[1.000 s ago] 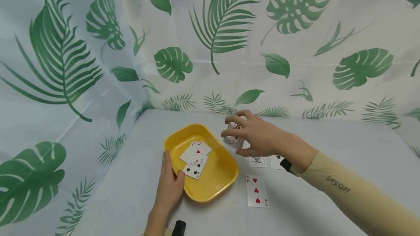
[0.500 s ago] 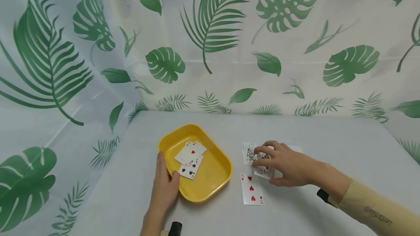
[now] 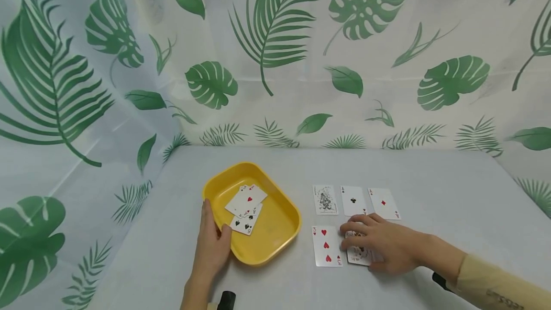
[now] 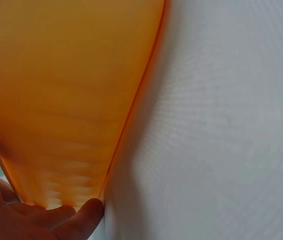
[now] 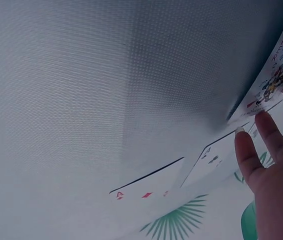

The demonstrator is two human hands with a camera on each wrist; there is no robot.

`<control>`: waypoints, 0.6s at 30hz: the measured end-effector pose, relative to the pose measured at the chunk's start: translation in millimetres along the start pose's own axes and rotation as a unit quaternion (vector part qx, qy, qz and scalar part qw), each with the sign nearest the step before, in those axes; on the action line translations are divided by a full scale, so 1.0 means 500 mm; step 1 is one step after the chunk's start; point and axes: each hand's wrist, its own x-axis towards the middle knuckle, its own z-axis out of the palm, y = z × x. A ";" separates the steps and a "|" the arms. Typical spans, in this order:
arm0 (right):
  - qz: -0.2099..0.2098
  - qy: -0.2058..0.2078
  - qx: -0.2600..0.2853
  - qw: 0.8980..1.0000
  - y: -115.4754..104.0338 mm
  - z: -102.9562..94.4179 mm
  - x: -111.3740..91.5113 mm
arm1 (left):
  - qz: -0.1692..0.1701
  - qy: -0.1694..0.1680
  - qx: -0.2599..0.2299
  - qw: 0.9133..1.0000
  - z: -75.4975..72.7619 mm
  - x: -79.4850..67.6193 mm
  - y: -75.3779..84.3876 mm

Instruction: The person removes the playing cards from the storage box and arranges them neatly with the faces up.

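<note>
With its fingers along the left wall and the thumb at the near side, my left hand point(image 3: 211, 250) grips a yellow plastic tray point(image 3: 275, 226). Several loose playing cards point(image 3: 244, 202) lie overlapped inside it. The left wrist view shows fingertips point(image 4: 89, 212) against the tray's end. My right hand point(image 3: 391, 244) holds a joker card point(image 3: 359, 255) by its edges, low over the table and right of the three of hearts point(image 3: 325, 246). Part of that joker is hidden under the hand. In the right wrist view, the joker point(image 5: 279, 77) lies slightly tilted between the fingers.
Behind the right hand lie a grey joker point(image 3: 325, 200), an ace of clubs point(image 3: 353, 201) and an ace of diamonds point(image 3: 384, 204) in a row. A leaf-printed curtain point(image 3: 275, 61) stands along the back and left of the white table point(image 3: 452, 190).
My right hand has carried the joker from beside the tray, rightward and nearer, to the three of hearts' right side. Both aces are uncovered. The left hand stays at the tray.
</note>
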 end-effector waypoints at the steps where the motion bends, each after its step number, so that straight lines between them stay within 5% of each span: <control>1: -0.002 0.001 0.002 1.000 0.000 0.001 0.002 | -0.001 0.001 0.001 1.000 -0.002 0.000 -0.001; 11: -0.027 0.021 -0.007 0.999 0.006 -0.001 0.015 | -0.007 0.007 0.001 1.000 -0.011 0.000 -0.005; 18: 0.006 0.139 -0.013 0.990 0.018 -0.060 0.047 | 0.012 0.008 -0.015 1.000 -0.001 0.006 -0.006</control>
